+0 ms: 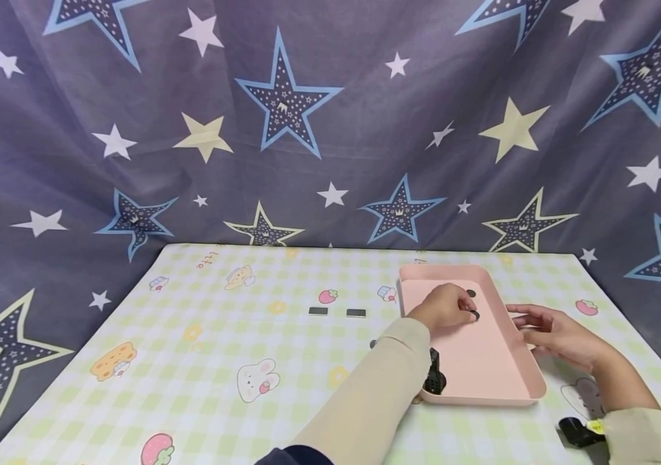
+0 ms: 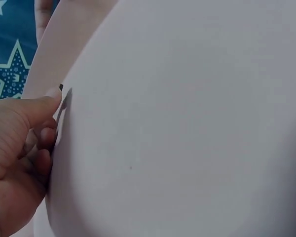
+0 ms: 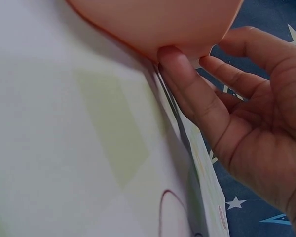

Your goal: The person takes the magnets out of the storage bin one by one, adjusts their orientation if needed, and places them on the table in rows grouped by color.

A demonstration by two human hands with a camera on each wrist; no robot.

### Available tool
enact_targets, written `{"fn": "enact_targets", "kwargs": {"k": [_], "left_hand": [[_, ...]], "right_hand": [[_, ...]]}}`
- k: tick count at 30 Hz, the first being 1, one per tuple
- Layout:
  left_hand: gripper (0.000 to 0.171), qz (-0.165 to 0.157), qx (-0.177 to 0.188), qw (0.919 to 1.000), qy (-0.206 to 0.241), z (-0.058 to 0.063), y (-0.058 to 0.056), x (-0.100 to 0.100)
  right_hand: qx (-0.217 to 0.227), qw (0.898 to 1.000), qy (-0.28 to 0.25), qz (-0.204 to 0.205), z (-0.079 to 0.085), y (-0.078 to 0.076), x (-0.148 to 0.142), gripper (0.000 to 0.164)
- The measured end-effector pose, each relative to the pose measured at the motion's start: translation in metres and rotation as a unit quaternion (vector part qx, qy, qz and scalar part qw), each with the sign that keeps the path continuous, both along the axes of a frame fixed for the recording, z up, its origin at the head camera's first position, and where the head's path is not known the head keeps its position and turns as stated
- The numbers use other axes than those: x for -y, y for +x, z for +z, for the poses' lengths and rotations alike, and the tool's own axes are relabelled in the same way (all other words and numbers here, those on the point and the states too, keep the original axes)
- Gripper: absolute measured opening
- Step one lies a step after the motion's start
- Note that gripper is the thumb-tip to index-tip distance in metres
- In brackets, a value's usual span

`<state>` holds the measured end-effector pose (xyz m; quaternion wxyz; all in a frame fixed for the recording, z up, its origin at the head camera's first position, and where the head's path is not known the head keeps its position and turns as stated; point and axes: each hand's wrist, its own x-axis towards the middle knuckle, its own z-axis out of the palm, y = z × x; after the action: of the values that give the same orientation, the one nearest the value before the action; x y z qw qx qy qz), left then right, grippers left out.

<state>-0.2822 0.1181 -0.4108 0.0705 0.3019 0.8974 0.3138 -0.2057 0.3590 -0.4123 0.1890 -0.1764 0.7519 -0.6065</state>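
Inside a pink tray [image 1: 490,361], my left hand [image 1: 443,307] reaches toward the far right part of the floor. Its thumb and fingertips pinch a small black disc [image 1: 475,315]. Only a dark edge of that disc [image 2: 61,87] shows past the thumb in the left wrist view. Just beyond it, another dark disc [image 1: 471,293] lies on the tray floor. My right hand [image 1: 563,336] is at the outer right wall of the tray, fingers extended. In the right wrist view, its thumb rests against the pink wall [image 3: 138,24], with the other fingers spread near the corner.
Two small dark rectangular pieces, one on the left [image 1: 318,311] and one on the right [image 1: 356,313], lie left of the tray. Black devices show at the left sleeve [image 1: 435,374] and right sleeve [image 1: 580,433]. A star-patterned curtain [image 1: 330,168] hangs behind the checked tablecloth [image 1: 202,387].
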Motion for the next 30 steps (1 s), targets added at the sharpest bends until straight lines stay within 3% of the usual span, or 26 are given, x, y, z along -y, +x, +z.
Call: {"fn": "enact_targets", "kwargs": {"k": [10, 17, 25, 30], "left_hand": [[0.007, -0.017, 0.058, 0.9947, 0.084, 0.003, -0.001, 0.007], [0.008, -0.032, 0.069, 0.9928, 0.092, 0.008, -0.001, 0.009], [0.01, -0.023, 0.103, 0.9874, 0.118, 0.022, 0.002, 0.013], [0.011, -0.037, 0.086, 0.9877, 0.125, 0.027, 0.001, 0.018]], "right_hand": [[0.001, 1.0, -0.007, 0.015, 0.001, 0.0, 0.003, 0.047], [-0.002, 0.999, -0.019, 0.027, 0.003, -0.001, 0.005, 0.044], [0.001, 1.0, -0.007, 0.021, 0.004, -0.001, 0.004, 0.045], [0.006, 1.0, 0.0, 0.018, 0.005, -0.001, 0.002, 0.044]]}}
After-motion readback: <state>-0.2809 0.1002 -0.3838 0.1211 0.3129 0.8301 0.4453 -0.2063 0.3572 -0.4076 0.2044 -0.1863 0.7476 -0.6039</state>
